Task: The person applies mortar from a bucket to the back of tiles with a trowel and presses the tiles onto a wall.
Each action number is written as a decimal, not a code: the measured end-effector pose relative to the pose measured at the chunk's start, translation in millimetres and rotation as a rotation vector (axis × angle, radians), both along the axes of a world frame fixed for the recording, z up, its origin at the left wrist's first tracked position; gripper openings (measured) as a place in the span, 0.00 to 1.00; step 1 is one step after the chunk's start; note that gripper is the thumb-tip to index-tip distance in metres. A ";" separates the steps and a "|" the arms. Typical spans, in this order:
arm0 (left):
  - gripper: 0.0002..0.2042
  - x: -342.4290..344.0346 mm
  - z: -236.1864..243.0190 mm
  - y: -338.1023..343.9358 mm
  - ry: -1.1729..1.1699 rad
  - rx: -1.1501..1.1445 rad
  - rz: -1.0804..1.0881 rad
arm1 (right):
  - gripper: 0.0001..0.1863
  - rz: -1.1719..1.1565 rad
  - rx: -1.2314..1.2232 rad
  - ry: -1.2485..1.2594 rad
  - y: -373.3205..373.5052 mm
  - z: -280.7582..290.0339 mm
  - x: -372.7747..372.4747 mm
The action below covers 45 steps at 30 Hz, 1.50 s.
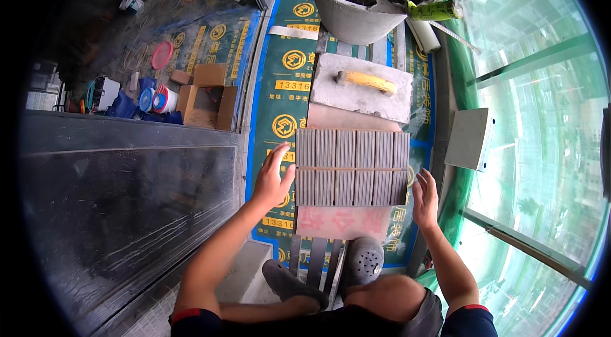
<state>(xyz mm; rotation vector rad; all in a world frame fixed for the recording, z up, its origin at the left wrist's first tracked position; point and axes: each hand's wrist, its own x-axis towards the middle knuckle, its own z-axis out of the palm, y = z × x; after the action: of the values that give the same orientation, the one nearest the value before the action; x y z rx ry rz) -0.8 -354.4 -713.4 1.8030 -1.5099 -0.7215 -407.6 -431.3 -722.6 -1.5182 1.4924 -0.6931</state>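
A sheet of grey-brown ribbed tiles (353, 149), set in two rows, lies flat on a pale pinkish board (344, 225) in front of me. At its left edge is my left hand (272, 179), thumb and fingers apart; whether the thumb touches the tiles I cannot tell. Just off the right edge, my right hand (426, 199) has its fingers stretched out and holds nothing. Beyond the tiles rests a mortar-caked float (356, 103) with a yellow handle (367, 81).
Behind the float stands a large bucket (356, 25) of grey mortar, with a yellow-green handle (436, 10) at its rim. Green printed sheeting (286, 105) covers the floor. To the left are a dark panel (133, 190) and an open cardboard box (207, 105); green-netted windows (528, 165) line the right.
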 end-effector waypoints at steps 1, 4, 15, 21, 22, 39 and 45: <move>0.29 -12.7 -5.0 -9.8 0.023 0.101 0.138 | 0.26 -0.077 0.104 -0.080 -7.4 -7.2 7.9; 0.43 -50.6 -23.3 -33.6 0.041 0.273 0.422 | 0.28 -0.050 -0.064 0.083 -31.6 -8.3 29.4; 0.34 -92.6 -20.4 -53.5 -0.289 0.369 0.636 | 0.24 0.531 -1.187 1.390 -286.3 222.0 168.9; 0.34 -97.0 -23.1 -57.9 -0.311 0.378 0.629 | 0.13 0.773 -0.985 1.704 -334.3 187.6 189.7; 0.35 -97.1 -25.3 -56.9 -0.321 0.371 0.631 | 0.11 0.768 -0.907 1.636 -342.0 210.4 198.1; 0.34 -94.6 -30.7 -53.0 -0.379 0.327 0.674 | 0.11 0.992 -0.484 1.562 -321.8 348.0 206.7; 0.34 -93.0 -29.8 -54.5 -0.382 0.314 0.671 | 0.14 0.908 -0.347 1.238 -351.7 334.0 175.1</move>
<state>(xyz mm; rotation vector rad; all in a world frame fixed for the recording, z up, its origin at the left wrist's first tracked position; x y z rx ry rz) -93.8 -408.8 -743.2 2.6022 -0.9136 -0.2923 -232.5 -783.0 -388.6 -2.8386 1.1789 0.7190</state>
